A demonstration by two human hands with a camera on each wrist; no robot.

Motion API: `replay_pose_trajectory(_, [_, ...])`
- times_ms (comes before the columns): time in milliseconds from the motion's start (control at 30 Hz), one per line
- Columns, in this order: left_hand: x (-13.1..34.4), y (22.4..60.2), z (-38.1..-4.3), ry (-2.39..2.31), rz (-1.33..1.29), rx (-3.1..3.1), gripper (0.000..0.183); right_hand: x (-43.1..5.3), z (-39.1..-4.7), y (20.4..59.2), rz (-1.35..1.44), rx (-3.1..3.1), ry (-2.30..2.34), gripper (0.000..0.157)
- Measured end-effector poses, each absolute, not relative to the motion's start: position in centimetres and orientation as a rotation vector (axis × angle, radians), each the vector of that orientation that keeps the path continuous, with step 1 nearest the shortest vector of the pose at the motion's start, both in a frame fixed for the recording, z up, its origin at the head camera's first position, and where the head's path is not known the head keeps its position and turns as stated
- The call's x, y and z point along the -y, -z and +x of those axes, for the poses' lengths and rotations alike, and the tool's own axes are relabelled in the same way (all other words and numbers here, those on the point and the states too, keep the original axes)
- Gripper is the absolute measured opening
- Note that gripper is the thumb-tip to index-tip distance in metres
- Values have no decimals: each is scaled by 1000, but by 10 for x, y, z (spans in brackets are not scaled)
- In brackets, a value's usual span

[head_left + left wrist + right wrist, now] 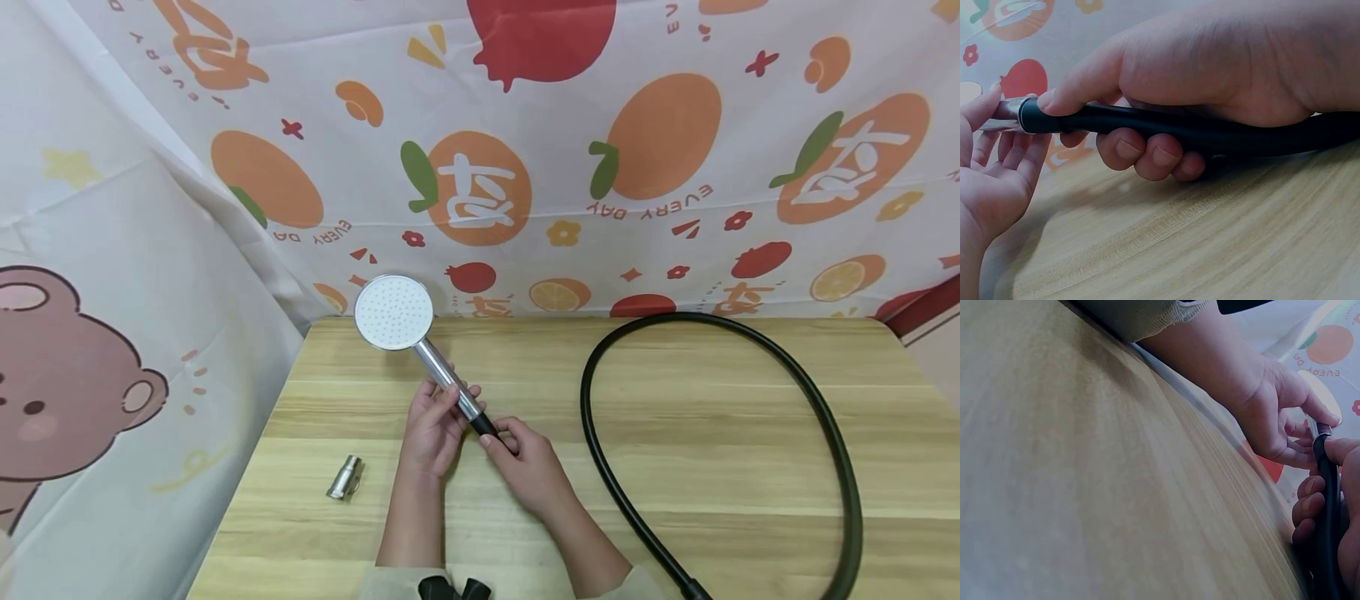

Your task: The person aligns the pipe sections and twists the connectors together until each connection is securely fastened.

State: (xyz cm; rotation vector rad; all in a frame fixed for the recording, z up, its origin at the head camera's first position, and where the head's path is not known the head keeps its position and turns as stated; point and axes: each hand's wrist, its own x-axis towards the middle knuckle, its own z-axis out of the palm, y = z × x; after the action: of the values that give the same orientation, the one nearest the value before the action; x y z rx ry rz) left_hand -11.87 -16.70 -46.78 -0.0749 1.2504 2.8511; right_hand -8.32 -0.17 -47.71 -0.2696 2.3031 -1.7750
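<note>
A round shower head [393,312] with a white dotted face tilts up and left over the board. My left hand [436,429] holds its silver handle [442,371], thumb on top and fingers beneath. Against the handle's lower end sits the black end of a hose [1141,122]. My right hand [528,467] grips that hose; in the left wrist view its fingers curl under and its thumb lies by the joint. Whether the joint is fastened, I cannot tell. In the right wrist view, the right hand [1350,512] is partly cut off at the edge.
On the wooden tabletop [285,533], a small metal fitting [345,478] lies left of my left arm. A large loop of black hose [592,417] spreads over the right side and leaves the frame below. Behind hangs a fruit-print cloth [555,167].
</note>
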Motion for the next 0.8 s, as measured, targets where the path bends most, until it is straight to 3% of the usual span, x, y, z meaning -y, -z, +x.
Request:
replay_pose_trajectory(533, [166, 466, -117, -2801, -146, -1399, 29, 5, -80, 478, -300, -2403, 1756, 38])
replay_pose_trajectory(800, [166, 466, -118, -2803, -128, -1420, 25, 6, -80, 479, -342, -2486, 1712, 32])
